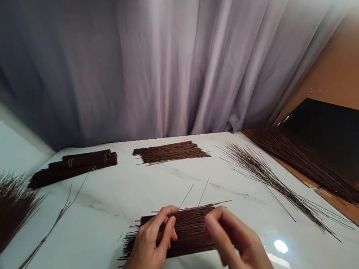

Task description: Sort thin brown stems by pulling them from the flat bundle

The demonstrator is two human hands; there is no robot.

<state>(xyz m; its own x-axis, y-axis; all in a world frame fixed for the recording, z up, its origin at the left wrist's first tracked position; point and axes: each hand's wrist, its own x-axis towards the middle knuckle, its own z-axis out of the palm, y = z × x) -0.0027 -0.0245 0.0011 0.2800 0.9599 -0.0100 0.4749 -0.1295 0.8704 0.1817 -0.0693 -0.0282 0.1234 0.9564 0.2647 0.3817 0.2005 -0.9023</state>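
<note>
A flat layer of thin dark brown sticks [191,232], like incense sticks, lies in front of me with uneven ends at the left. My left hand [151,236] rests over its left part, fingers curled in and fingertips at the far edge. Whether a stick is between them I cannot make out. Over the right end is my right hand [240,247], slightly blurred, thumb and index finger brought together; anything pinched there is too small to see. Two loose sticks [204,192] poke out beyond the layer's far edge.
Tied dark bundles [85,162] lie at the back left, and a short stack of sticks [172,152] at the back middle. Loose sticks fan out in a pile [275,178] on the right. A large bundle [2,217] stands far left. A grey curtain [160,55] hangs behind the table.
</note>
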